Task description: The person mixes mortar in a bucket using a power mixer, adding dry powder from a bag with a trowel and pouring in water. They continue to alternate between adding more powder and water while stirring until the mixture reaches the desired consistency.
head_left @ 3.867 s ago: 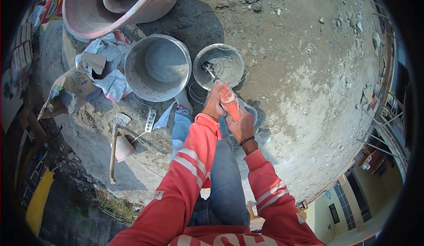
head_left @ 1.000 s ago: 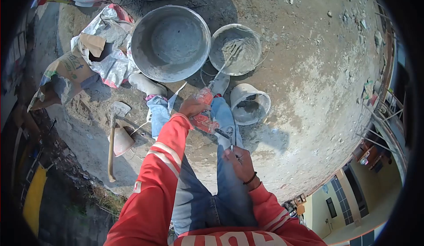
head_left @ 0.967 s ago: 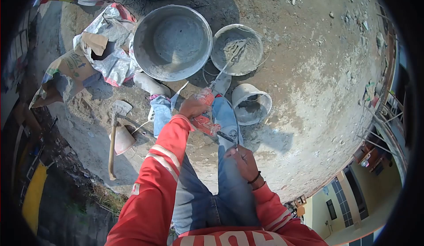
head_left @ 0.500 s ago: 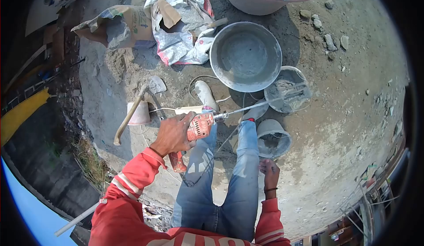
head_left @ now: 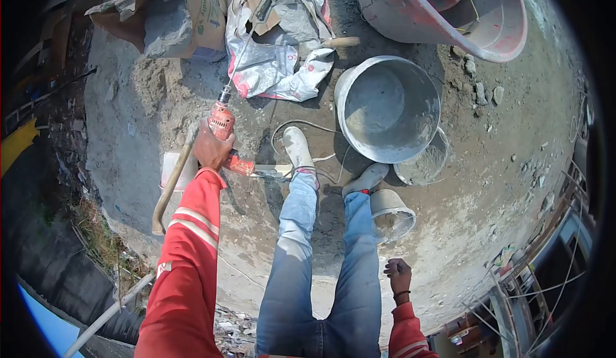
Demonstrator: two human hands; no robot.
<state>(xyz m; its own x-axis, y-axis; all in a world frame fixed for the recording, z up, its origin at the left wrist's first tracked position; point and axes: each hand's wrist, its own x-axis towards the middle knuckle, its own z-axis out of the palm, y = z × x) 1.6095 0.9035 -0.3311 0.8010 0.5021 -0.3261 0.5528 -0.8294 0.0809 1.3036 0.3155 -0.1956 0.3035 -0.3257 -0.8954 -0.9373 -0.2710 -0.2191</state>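
My left hand [head_left: 213, 145] is closed around the grip of a red power drill [head_left: 221, 119], stretched out to the left of my legs. From the drill's chuck a long mixing paddle [head_left: 239, 59] points away from me, its end over a torn white cement sack [head_left: 273, 69]. A wooden handle [head_left: 172, 188] lies by my left wrist, leaning over a whitish bucket [head_left: 172, 162]. My right hand [head_left: 398, 273] hangs beside my right leg with curled fingers and nothing visible in it. Nearest to it is a small grey bucket [head_left: 393, 217].
A large grey tub [head_left: 427, 111] stands ahead of my feet, partly covering a cement-smeared bucket [head_left: 441, 165]. Farther right is a big pinkish basin [head_left: 410, 17]. An open paper cement bag [head_left: 199, 21] lies at upper left. A cord [head_left: 308, 124] loops near my boots; stones [head_left: 480, 93] lie right.
My left hand has swung the drill forward and left, so the paddle has turned from the bucket on the right to over the sack. My right hand has lowered slightly. The view has shifted.
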